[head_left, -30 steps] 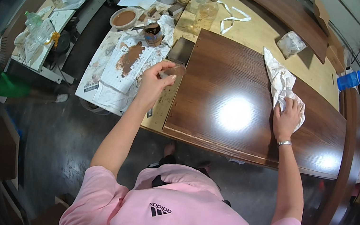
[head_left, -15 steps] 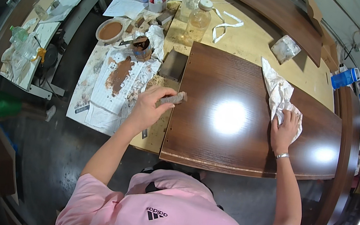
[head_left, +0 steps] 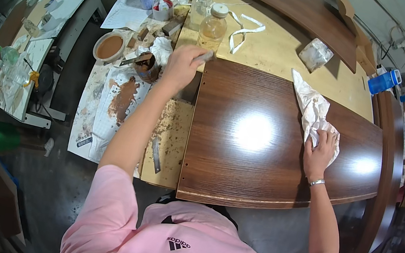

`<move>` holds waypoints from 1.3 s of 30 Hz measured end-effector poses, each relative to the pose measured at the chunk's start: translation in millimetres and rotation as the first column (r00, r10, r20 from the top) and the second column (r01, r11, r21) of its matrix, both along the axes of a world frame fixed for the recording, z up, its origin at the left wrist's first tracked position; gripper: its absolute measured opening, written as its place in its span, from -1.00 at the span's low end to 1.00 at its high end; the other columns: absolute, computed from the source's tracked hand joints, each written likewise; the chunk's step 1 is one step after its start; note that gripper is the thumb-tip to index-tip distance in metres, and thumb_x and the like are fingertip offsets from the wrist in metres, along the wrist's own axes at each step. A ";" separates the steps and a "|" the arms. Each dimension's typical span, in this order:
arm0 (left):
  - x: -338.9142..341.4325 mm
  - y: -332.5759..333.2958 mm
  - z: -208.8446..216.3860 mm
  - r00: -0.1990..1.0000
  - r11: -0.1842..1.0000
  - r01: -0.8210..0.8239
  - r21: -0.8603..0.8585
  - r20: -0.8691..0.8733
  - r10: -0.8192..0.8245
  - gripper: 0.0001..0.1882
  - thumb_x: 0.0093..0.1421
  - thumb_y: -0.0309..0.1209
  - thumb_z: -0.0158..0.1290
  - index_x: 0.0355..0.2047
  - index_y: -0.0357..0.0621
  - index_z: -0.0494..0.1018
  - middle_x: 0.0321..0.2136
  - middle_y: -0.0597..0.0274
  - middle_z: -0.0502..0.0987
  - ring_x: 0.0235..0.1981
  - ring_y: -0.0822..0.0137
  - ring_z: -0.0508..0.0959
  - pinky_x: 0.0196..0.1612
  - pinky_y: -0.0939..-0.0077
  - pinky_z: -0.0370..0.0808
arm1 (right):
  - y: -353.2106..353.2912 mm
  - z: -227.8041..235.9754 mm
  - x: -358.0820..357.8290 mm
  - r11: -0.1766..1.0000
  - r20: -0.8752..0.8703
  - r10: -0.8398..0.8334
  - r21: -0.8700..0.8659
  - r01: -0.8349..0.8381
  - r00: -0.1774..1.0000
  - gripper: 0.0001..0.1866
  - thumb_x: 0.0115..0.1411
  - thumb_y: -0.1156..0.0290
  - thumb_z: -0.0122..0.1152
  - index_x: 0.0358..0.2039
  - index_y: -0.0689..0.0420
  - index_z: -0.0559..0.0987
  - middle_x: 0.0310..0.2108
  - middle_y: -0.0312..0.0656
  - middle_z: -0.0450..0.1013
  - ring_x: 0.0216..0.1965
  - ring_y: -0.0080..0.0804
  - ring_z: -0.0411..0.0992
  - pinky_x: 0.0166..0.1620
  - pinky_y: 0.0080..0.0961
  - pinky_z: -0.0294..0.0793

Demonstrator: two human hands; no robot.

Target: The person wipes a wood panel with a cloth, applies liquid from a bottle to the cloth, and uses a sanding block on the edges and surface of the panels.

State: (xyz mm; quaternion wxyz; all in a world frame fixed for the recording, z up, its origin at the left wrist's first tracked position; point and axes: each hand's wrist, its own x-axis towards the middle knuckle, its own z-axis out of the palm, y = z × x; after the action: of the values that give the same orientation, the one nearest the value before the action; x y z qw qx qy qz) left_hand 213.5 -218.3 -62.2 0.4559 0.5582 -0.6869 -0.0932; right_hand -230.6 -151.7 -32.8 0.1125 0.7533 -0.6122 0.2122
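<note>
A dark brown wooden panel (head_left: 238,171) with a glossy wood grain lies on the bench in front of me. My left hand (head_left: 183,66) is at its far left corner, closed round a small grey-brown block (head_left: 204,56) whose end points at the panel's edge. Over on the panel's right half, my right hand (head_left: 319,150) presses on a crumpled white cloth (head_left: 313,105), fingers curled over its lower end. Just beyond my left hand stands a capped clear bottle (head_left: 213,28) with yellowish liquid.
Left on the bench are a tub of brown paste (head_left: 109,47), an open brown-stained can (head_left: 146,69) and stained paper (head_left: 121,96). A flat metal strip (head_left: 156,155) lies near the panel's left edge. Further back are a white strap (head_left: 240,35), a wrapped block (head_left: 316,55) and a blue bottle (head_left: 384,81).
My left hand, holding the block, has moved away from me along the panel's left edge to its far corner. My right hand stays on the cloth.
</note>
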 end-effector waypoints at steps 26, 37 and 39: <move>42.4 241.7 6.0 0.992 0.965 -0.092 0.246 0.104 0.068 -0.69 0.17 -0.59 0.08 -0.12 0.00 0.65 -0.36 0.15 0.56 -0.31 0.18 0.54 -0.25 0.37 0.50 | 0.3 -1.9 -7.2 0.998 -0.052 -0.059 -0.018 0.058 0.997 -0.67 0.07 0.39 0.22 -0.12 0.15 0.49 -0.14 -0.05 0.40 -0.02 0.04 0.34 0.03 -0.08 0.30; 126.2 165.7 -67.5 0.856 0.881 -0.468 0.077 0.286 0.430 -0.87 0.08 -0.49 0.17 -0.33 -0.13 0.64 -0.39 0.13 0.61 -0.30 0.02 0.52 -0.18 0.16 0.44 | -5.3 -8.8 -11.3 0.998 -0.080 -0.063 -0.022 0.062 0.995 -0.68 0.10 0.37 0.21 -0.11 0.12 0.49 -0.08 -0.05 0.40 0.01 0.01 0.33 0.13 -0.08 0.24; 129.5 168.1 -70.7 0.849 0.879 -0.475 0.038 0.284 0.446 -0.87 0.09 -0.47 0.18 -0.33 -0.13 0.65 -0.41 0.11 0.61 -0.31 0.01 0.53 -0.19 0.15 0.44 | -4.4 -9.2 -12.5 0.998 -0.078 -0.056 -0.023 0.054 0.995 -0.67 0.10 0.36 0.21 -0.11 0.12 0.49 -0.09 -0.06 0.40 0.01 0.02 0.33 0.12 -0.09 0.25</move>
State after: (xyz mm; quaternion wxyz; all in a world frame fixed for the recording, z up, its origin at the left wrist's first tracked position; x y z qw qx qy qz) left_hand 343.0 -50.2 -132.9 0.3376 0.7375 -0.5820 0.0584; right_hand -243.1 -156.1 -42.1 0.1500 0.7426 -0.6257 0.1857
